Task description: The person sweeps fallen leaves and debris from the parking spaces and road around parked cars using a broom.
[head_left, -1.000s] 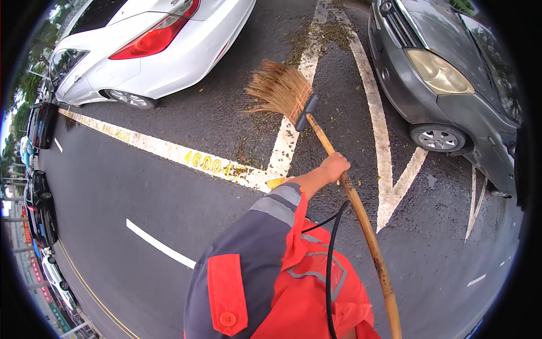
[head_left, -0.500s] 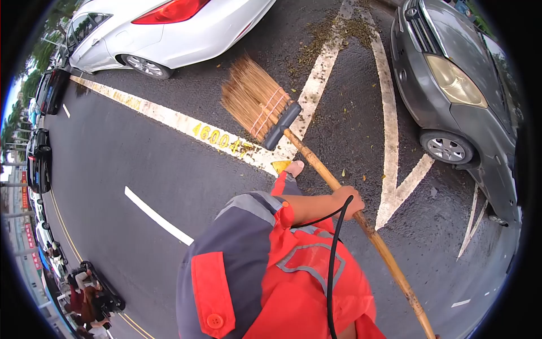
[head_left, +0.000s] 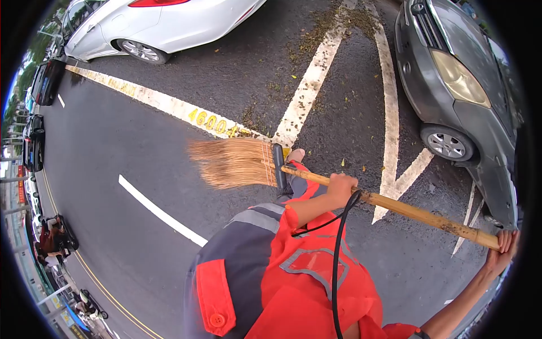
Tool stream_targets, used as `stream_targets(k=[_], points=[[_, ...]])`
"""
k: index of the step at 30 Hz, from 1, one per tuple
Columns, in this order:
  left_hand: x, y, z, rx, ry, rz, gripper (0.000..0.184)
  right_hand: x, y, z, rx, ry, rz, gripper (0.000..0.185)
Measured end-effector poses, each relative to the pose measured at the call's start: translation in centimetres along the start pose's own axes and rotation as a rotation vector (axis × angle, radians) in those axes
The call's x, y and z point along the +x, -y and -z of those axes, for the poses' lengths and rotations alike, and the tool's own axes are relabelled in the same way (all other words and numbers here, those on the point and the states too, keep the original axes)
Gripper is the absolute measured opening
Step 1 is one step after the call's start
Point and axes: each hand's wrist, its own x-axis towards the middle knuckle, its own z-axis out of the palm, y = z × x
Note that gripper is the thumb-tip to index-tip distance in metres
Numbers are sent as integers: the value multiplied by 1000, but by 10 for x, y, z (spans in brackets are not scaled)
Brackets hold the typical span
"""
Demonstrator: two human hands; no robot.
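A broom's straw head [head_left: 234, 164] points left over the dark asphalt, its bristle tips smeared by motion; I cannot tell whether they touch the road. A dark clamp [head_left: 279, 165] joins the bristles to the bamboo handle [head_left: 415, 209]. My left hand [head_left: 341, 190] is closed round the handle a short way behind the head. At the handle's far end, near the right edge of view, my right hand [head_left: 501, 250] grips it. A black cable [head_left: 337, 265] loops up beside my left wrist. A shoe tip [head_left: 294, 156] shows just behind the clamp.
A white car [head_left: 169, 28] stands upper left, a grey car [head_left: 451, 85] on the right. Dry leaf litter [head_left: 322, 28] lies along the white parking lines [head_left: 310, 85]. Motorbike riders [head_left: 53, 237] and a black car [head_left: 48, 82] are on the road at left.
The broom head has swung toward me and left, across the numbered white line. The handle now lies flatter in view. My right hand has come up into sight at its end.
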Motion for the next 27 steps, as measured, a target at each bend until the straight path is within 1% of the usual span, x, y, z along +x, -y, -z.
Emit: stream_targets(k=[2,3,4,6,7,8,9,10,11,12,13,15,16,18,20,21,22,23,25,26,27], points=[[16,-25,-10,-49,-71,-95,13,-40,38,-10,-29,43,46,32],[25,-36,-15,-65,-99,-152,14,-60,53,-14,-47,86,124,31],[33,-44,-19,-80,-122,-206,15,-82,59,-17,-44,52,212,29],[50,-57,-21,-88,-110,-239,14,-126,71,-23,-48,-21,388,25],[60,-61,-22,-80,-132,-278,14,-130,29,-95,-127,-483,662,24],[68,-63,-23,-70,-152,-317,13,-151,8,-122,-130,-491,672,24],[77,-65,-22,-47,-171,-326,11,-165,-7,-130,-179,-614,676,31],[85,-63,-22,-20,-192,-337,9,-196,-1,-95,-125,-242,476,41],[95,-59,-21,-39,-211,-361,11,-211,-15,-93,-108,-329,538,42],[104,-57,-16,22,-204,-370,11,-225,-35,-101,-89,-415,602,43],[113,-52,-14,55,-215,-404,11,-237,-51,-104,-89,-419,613,43],[126,-51,-3,94,-229,-448,13,-252,-73,-106,-70,-476,735,42],[130,-54,7,135,-200,-491,14,-257,-77,-102,-59,-477,742,42],[131,-65,24,186,-177,-538,14,-273,-77,-85,-25,-582,789,40],[121,-83,37,144,-61,-647,16,-286,-58,-59,-1,-618,820,38],[113,-89,38,138,-64,-700,17,-293,-45,-46,30,-663,833,38],[104,-98,42,152,-7,-717,16,-296,-32,-35,62,-708,845,38],[93,-106,52,189,79,-726,15,-298,-20,-24,78,-703,845,38],[70,-111,59,212,182,-735,15,-297,0,-3,138,-777,784,37],[60,-109,62,210,234,-739,15,-290,5,9,148,-778,784,37],[49,-107,68,195,296,-711,15,-282,11,21,176,-754,703,36]])
